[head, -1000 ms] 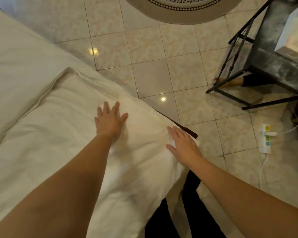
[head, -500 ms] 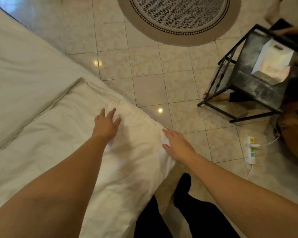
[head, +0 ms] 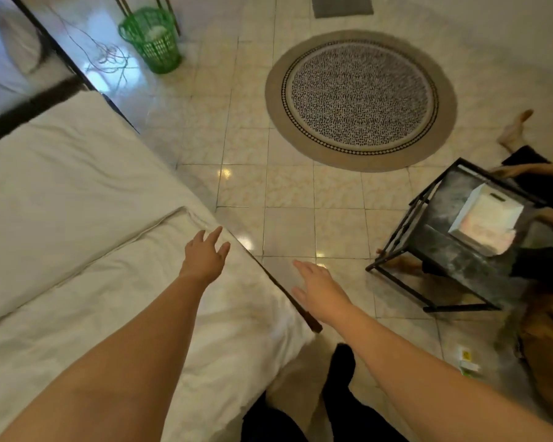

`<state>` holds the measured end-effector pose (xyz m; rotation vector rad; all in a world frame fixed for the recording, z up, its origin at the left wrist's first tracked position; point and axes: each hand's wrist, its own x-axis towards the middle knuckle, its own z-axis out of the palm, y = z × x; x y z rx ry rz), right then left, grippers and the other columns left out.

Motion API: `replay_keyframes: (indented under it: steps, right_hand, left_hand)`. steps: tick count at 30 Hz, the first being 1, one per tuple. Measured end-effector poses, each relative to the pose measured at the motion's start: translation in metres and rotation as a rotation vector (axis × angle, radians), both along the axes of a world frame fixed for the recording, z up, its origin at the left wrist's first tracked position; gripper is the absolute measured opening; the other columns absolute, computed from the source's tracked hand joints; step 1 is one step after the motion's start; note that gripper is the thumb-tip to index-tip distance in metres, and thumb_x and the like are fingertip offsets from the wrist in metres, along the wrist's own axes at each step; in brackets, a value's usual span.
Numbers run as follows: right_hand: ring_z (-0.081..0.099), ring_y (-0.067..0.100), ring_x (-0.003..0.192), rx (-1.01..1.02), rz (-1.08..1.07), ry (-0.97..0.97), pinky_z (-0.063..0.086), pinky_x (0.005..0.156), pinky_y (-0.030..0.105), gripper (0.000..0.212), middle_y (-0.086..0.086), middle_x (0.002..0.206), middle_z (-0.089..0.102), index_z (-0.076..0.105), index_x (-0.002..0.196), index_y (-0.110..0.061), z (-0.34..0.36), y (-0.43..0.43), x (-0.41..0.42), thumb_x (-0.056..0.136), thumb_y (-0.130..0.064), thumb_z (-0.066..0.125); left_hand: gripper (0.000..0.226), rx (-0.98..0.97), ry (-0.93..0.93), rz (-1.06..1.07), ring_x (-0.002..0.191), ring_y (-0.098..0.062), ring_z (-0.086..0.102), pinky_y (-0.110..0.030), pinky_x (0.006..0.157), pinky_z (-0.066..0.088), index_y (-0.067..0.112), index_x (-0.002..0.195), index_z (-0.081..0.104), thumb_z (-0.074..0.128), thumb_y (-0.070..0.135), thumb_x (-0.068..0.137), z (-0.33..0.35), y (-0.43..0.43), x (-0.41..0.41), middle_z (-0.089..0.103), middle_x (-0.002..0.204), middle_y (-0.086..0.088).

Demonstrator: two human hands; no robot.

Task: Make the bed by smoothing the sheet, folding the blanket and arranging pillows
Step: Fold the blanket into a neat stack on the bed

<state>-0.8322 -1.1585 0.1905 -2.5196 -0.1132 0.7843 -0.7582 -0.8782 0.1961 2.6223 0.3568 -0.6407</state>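
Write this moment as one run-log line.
left hand: open, over pillow corner | right hand: open, beyond bed edge, above floor | pillow: flat on sheet

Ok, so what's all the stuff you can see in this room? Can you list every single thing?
sheet: one, white, spread over the bed on the left
pillow or folded blanket: one, white, on the sheet at the near corner
bed frame: one, black, at the bed's far end
basket: one, green, on the floor at top left
rug: one, round, beige rim with a black-and-white middle, on the floor
side table: one, black metal, on the right
box: one, white, on the side table
floor: beige tiles
another person's foot: one, bare, far right
left hand: one, open, over the pillow or folded blanket
right hand: one, open, just past the bed's edge
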Motion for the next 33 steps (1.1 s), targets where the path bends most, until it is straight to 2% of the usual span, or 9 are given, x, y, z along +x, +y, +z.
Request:
replay_keyframes:
  steps: [8, 15, 23, 29, 33]
  right_hand:
    - [0.023, 0.022, 0.148, -0.01, 0.119, -0.125, 0.03, 0.118, 0.044, 0.066, 0.001, 0.162, 0.026, 0.017, 0.158, -0.028, 0.059, -0.079, 0.07, 0.101, -0.045, 0.045]
    - [0.02, 0.023, 0.149, -0.017, 0.154, -0.2, 0.028, 0.119, 0.044, 0.067, 0.001, 0.163, 0.024, 0.018, 0.158, -0.03, 0.078, -0.103, 0.15, 0.1, -0.047, 0.046]
    - [0.021, 0.024, 0.149, -0.051, 0.203, -0.243, 0.028, 0.119, 0.044, 0.067, 0.004, 0.163, 0.025, 0.018, 0.158, -0.029, 0.088, -0.092, 0.271, 0.1, -0.047, 0.046]
    - [0.025, 0.025, 0.147, -0.092, 0.254, -0.265, 0.03, 0.118, 0.044, 0.066, 0.003, 0.162, 0.027, 0.021, 0.157, -0.029, 0.098, -0.051, 0.413, 0.1, -0.049, 0.047]
    - [0.025, 0.025, 0.148, -0.065, 0.299, -0.297, 0.03, 0.118, 0.046, 0.066, 0.004, 0.162, 0.027, 0.022, 0.157, -0.028, 0.111, -0.003, 0.511, 0.1, -0.046, 0.049]
  left_hand:
    - [0.059, -0.005, -0.096, 0.103, 0.152, -0.037, 0.021, -0.05, 0.122, 0.024, 0.031, 0.158, 0.034, 0.041, 0.053, 0.104, 0.044, -0.067, 0.032, 0.025, 0.164, -0.018]
    - [0.059, 0.0, -0.133, 0.155, 0.151, -0.04, 0.021, -0.051, 0.122, 0.024, 0.031, 0.159, 0.031, 0.04, 0.052, 0.105, 0.07, -0.086, 0.084, 0.024, 0.165, -0.017]
    - [0.059, 0.008, -0.129, 0.199, 0.15, -0.04, 0.024, -0.051, 0.122, 0.026, 0.033, 0.16, 0.027, 0.036, 0.053, 0.105, 0.068, -0.069, 0.188, 0.02, 0.167, -0.015]
    - [0.059, -0.051, -0.166, 0.267, 0.153, -0.036, 0.019, -0.049, 0.124, 0.021, 0.031, 0.16, 0.028, 0.039, 0.051, 0.106, 0.081, -0.032, 0.291, 0.02, 0.167, -0.013]
    - [0.061, -0.011, -0.161, 0.319, 0.152, -0.033, 0.021, -0.048, 0.123, 0.025, 0.029, 0.159, 0.03, 0.038, 0.055, 0.104, 0.095, 0.014, 0.347, 0.023, 0.166, -0.012]
